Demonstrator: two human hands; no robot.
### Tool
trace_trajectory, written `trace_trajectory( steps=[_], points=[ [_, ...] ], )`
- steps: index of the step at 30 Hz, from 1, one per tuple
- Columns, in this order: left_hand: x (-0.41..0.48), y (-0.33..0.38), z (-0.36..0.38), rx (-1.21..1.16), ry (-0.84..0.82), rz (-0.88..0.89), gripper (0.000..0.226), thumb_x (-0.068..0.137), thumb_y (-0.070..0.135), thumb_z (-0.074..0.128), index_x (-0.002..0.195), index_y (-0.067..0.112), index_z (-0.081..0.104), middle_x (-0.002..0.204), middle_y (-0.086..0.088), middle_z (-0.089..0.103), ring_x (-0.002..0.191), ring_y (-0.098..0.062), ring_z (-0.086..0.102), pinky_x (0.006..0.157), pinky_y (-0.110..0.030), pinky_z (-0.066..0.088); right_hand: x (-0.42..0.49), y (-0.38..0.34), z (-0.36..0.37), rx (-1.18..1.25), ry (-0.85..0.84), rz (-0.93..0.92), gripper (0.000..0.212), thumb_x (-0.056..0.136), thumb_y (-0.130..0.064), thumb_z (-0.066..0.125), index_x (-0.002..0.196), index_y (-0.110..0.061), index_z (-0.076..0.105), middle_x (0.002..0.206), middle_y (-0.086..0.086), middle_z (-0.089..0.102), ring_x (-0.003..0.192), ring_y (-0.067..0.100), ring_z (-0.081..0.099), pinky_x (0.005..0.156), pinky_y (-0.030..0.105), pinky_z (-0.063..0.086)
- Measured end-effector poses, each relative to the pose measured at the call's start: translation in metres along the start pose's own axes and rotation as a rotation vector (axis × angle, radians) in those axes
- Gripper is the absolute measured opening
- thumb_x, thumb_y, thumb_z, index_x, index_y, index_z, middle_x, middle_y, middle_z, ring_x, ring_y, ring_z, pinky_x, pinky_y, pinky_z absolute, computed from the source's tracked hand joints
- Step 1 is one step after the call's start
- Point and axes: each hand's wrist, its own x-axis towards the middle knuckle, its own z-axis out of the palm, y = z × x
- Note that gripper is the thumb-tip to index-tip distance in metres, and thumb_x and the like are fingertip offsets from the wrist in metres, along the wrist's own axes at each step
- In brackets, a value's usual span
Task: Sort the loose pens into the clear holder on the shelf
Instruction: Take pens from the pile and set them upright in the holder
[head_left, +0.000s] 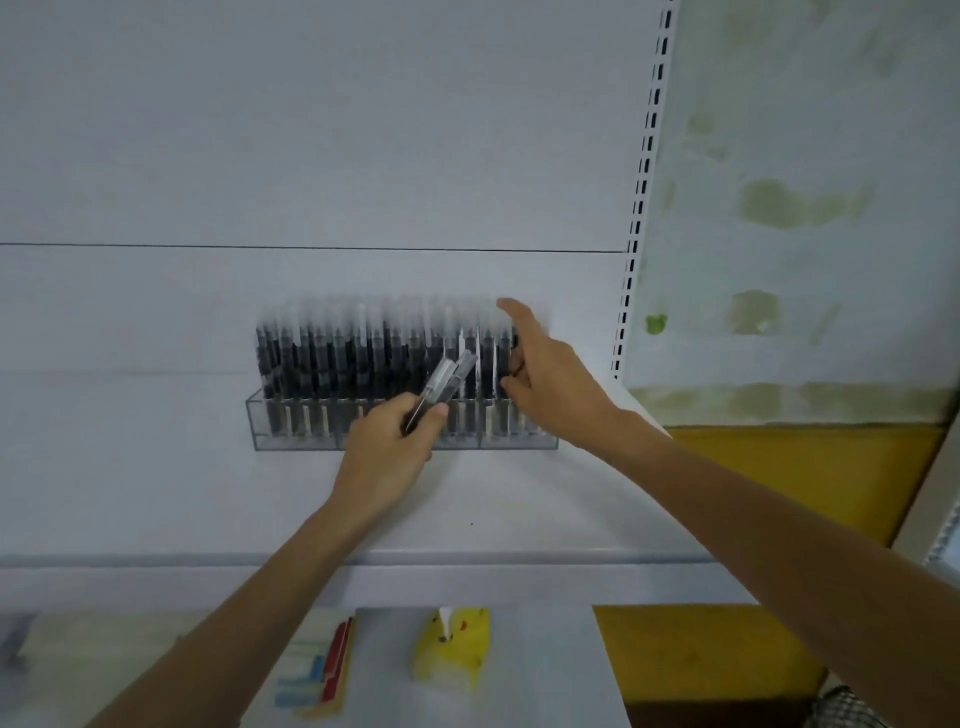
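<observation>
One clear holder (291, 437) stands on the white shelf (156, 493), packed with a row of dark pens (337, 358), too blurred to count. In front of its middle, the left hand (387, 447) grips two loose pens (449, 371), tips leaning toward the holder. At the holder's right end is the right hand (550, 379), forefinger straight; I cannot tell whether it pinches anything.

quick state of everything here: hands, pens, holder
clear holder, standing on the shelf, nearly full
pens in holder, upright in rows
loose pens, a few, tilted, held in front of the holder
left hand, grips the loose pens
right hand, fingers spread at the row's right end, no pen visibly held
</observation>
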Motion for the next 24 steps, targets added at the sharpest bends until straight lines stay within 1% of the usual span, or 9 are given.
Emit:
trace_trajectory(
  steps=[3,5,9,11,13,16,18,21,24],
  points=[
    [-0.004,-0.001,-0.002,-0.032,0.042,-0.011,0.032,0.095,0.028,0.047,0.07,0.01,0.053,0.055,0.003,0.05,0.043,0.002,0.046,0.048,-0.011,0.034,0.0,0.001,-0.002,-0.174,0.185,-0.051,0.066,0.091,-0.015,0.056,0.147,-0.023,0.022,0.088,0.007,0.057,0.073,0.023,0.056,0.067,0.038,0.05],
    [-0.004,0.002,-0.001,-0.077,0.076,-0.021,0.033,0.096,0.028,0.044,0.07,0.012,0.054,0.053,0.006,0.05,0.043,0.001,0.045,0.05,-0.016,0.035,-0.003,-0.004,-0.004,-0.115,0.276,-0.088,0.054,0.092,-0.018,0.055,0.142,-0.022,0.033,0.083,0.002,0.054,0.067,0.017,0.052,0.064,0.031,0.046],
    [0.0,0.016,0.011,-0.099,0.094,0.015,0.035,0.098,0.025,0.042,0.066,0.011,0.048,0.054,-0.002,0.046,0.048,-0.01,0.042,0.052,-0.025,0.033,-0.008,-0.032,0.0,0.544,-0.048,0.164,0.008,0.094,-0.021,0.055,0.1,-0.015,0.056,0.077,0.003,0.064,0.069,0.016,0.064,0.065,0.028,0.052],
    [0.003,0.021,0.017,-0.127,0.07,0.022,0.036,0.098,0.023,0.041,0.064,0.013,0.046,0.053,-0.003,0.045,0.047,-0.012,0.04,0.051,-0.027,0.033,-0.008,-0.037,-0.001,0.822,-0.077,0.258,0.005,0.094,-0.013,0.055,0.092,-0.009,0.054,0.078,0.007,0.064,0.067,0.017,0.066,0.065,0.028,0.057],
    [0.005,0.022,0.02,-0.183,0.025,0.016,0.035,0.099,0.023,0.04,0.067,0.013,0.049,0.051,-0.001,0.046,0.041,-0.009,0.04,0.045,-0.023,0.033,-0.006,-0.034,-0.009,0.925,0.014,0.287,0.013,0.09,-0.005,0.06,0.1,-0.008,0.052,0.077,0.01,0.064,0.061,0.014,0.066,0.065,0.029,0.059],
    [0.004,0.017,0.023,-0.194,-0.019,0.016,0.031,0.098,0.024,0.041,0.072,0.011,0.053,0.054,0.0,0.051,0.038,-0.005,0.042,0.041,-0.019,0.035,0.0,-0.023,-0.033,0.761,0.238,0.189,0.039,0.087,-0.002,0.062,0.12,-0.014,0.046,0.071,0.007,0.065,0.059,0.014,0.066,0.063,0.029,0.059],
    [0.002,0.01,0.023,-0.131,-0.005,0.034,0.029,0.097,0.026,0.044,0.072,0.014,0.053,0.056,0.002,0.053,0.04,-0.002,0.043,0.045,-0.016,0.035,0.007,-0.016,-0.049,0.648,0.391,0.106,0.037,0.088,-0.002,0.06,0.12,-0.018,0.049,0.072,0.009,0.067,0.061,0.016,0.067,0.06,0.026,0.058],
    [0.003,0.003,0.023,-0.08,0.052,0.021,0.027,0.096,0.025,0.046,0.073,0.012,0.052,0.056,0.003,0.053,0.043,0.001,0.046,0.051,-0.018,0.035,0.012,-0.004,-0.057,0.507,0.489,0.052,0.031,0.09,-0.005,0.058,0.118,-0.015,0.054,0.077,0.01,0.067,0.067,0.017,0.066,0.061,0.024,0.058],
    [0.005,0.001,0.022,-0.084,0.078,-0.016,0.026,0.096,0.022,0.045,0.077,0.008,0.054,0.056,0.001,0.054,0.043,0.001,0.046,0.054,-0.022,0.035,0.011,0.004,-0.048,0.313,0.518,-0.039,0.034,0.089,-0.005,0.059,0.121,-0.015,0.054,0.071,-0.008,0.06,0.068,0.007,0.061,0.072,0.033,0.058]
  ],
)
